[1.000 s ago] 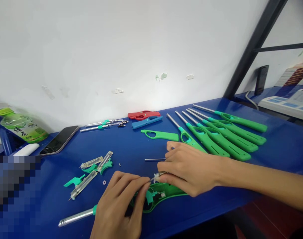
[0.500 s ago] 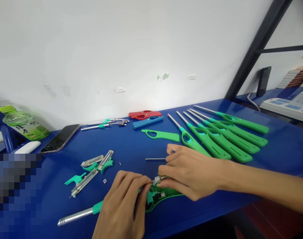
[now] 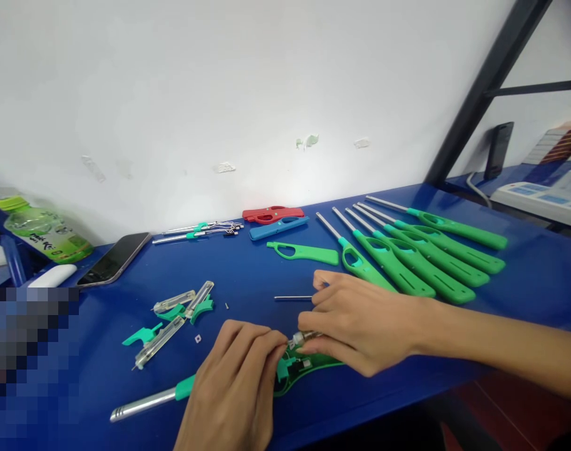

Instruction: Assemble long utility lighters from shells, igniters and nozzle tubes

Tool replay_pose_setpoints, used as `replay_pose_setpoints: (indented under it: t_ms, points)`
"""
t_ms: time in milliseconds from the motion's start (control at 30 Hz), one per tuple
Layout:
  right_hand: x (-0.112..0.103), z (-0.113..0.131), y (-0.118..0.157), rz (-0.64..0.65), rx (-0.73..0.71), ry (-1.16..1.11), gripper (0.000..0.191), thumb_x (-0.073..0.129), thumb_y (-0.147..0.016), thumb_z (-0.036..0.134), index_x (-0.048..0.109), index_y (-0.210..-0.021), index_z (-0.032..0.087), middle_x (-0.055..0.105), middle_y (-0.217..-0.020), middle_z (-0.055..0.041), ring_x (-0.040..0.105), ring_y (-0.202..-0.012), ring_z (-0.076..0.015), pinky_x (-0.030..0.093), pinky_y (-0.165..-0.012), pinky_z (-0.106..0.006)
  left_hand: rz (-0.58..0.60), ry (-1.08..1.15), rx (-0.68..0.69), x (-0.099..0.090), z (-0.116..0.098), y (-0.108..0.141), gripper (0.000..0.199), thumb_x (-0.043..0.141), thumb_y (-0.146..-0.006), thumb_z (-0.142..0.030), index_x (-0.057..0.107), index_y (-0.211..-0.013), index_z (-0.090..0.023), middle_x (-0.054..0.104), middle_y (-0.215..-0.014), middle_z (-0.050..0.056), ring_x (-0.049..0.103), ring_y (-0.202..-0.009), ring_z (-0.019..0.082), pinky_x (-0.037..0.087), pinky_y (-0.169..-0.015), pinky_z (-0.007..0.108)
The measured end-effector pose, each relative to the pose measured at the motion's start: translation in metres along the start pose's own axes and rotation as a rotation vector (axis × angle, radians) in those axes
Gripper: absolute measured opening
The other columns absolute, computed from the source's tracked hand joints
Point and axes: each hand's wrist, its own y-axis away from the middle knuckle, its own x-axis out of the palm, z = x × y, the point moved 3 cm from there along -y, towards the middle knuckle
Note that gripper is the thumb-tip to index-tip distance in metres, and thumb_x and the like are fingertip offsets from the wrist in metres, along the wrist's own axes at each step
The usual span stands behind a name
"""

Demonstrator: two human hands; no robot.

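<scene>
An open green gas lighter lies at the front edge, its metal barrel pointing left and its inner parts exposed. My right hand is closed around a clear fuel tank with a white valve end, held over the open shell. The fingertips of my left hand pinch beside that valve end; what they grip is too small to tell. A thin metal shaft runs under my right hand. To the left lie clear tanks, teal triggers and a tiny square piece.
Several assembled green lighters are fanned out at right. Behind are a green half shell, blue and red shells, and wired barrels. A phone and a bottle stand at left.
The view has shifted very slightly. My left fingertips have edged a little closer to the valve end of the tank; my right hand keeps its hold.
</scene>
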Motion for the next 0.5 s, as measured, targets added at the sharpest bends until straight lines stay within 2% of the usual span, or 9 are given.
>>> replay_pose_setpoints:
  t_ms: [333,433,500]
  points:
    - [0.0024,0.0004,0.0006,0.004,-0.001,-0.026,0.036,0.041,-0.111,0.039,0.058,-0.086,0.02,0.063,-0.062,0.0012,0.047,-0.053,-0.0154,0.031,-0.079,-0.036,0.017,-0.043,0.003,0.002,-0.0005,0.0002,0.023,0.054,-0.098,0.003,0.063,-0.107,-0.016,0.073,-0.093,0.002,0.061,-0.083,0.018,0.052,-0.077,0.032]
    - [-0.0023,0.0017,0.0023,-0.028,0.041,-0.053,0.036,0.04,-0.111,0.037,0.056,-0.082,0.021,0.059,-0.062,0.0027,0.044,-0.055,-0.0158,0.031,-0.078,-0.036,0.04,-0.053,0.01,0.0025,0.0,0.0019,0.025,0.054,-0.099,0.002,0.063,-0.112,-0.017,0.074,-0.097,0.002,0.063,-0.086,0.018,0.054,-0.08,0.033]
    - [-0.0066,0.002,0.0036,-0.06,0.074,-0.082,0.037,0.042,-0.111,0.036,0.055,-0.079,0.021,0.055,-0.064,0.003,0.044,-0.06,-0.0165,0.031,-0.076,-0.036,0.029,-0.049,-0.041,0.0001,0.0021,0.0044,0.027,0.056,-0.1,-0.002,0.063,-0.121,-0.018,0.074,-0.103,0.003,0.064,-0.092,0.018,0.055,-0.085,0.032]
